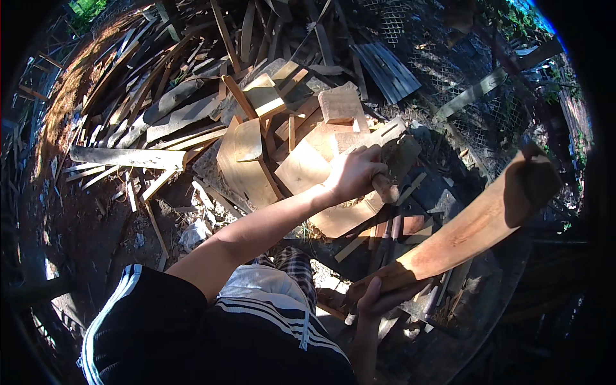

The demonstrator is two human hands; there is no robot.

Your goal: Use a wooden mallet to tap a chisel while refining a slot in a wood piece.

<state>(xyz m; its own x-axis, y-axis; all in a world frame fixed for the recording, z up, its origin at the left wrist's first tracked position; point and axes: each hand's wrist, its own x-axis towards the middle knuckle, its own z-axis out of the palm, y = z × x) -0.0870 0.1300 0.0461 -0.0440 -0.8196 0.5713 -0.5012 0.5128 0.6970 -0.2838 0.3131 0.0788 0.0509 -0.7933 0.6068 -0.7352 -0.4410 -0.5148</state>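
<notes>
My left hand is closed around what looks like a wooden hand plane, over the heap of cut wood in the middle. A slotted end of it points away to the upper right, and a rounded handle end sticks out below my fingers. My right hand grips the near end of a long, curved wooden board, thumb on top. This board slants up to the right, its far end partly in shadow. Beneath my left hand lie pale, shaped wood pieces.
Curved offcuts and a square block lie on the heap. A split log rests at left. Scrap planks pile up behind, beside a corrugated sheet and wire mesh. Handled tools lie near the board.
</notes>
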